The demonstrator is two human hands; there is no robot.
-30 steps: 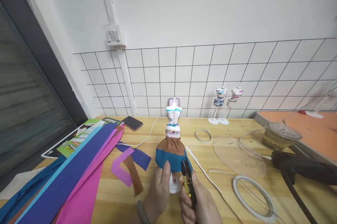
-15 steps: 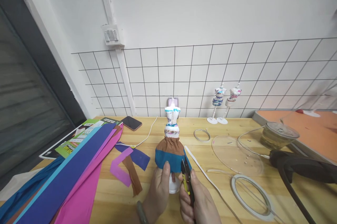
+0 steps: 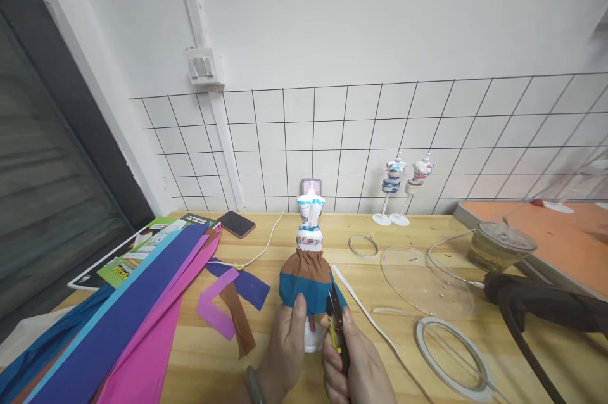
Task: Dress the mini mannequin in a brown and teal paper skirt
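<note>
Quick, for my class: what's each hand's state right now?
Left hand: closed, holding the flared brown-and-teal cloth-like skirt.
Right hand: closed, holding slender black-and-yellow snips with metal blades.

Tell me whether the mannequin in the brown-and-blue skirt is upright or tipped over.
Upright: the mannequin has its torso above the gathered skirt and its white base directly below.

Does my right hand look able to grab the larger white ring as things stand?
Probably yes: only flat strips seem to lie between your right hand and the larger white ring, though that hand holds snips.
</note>
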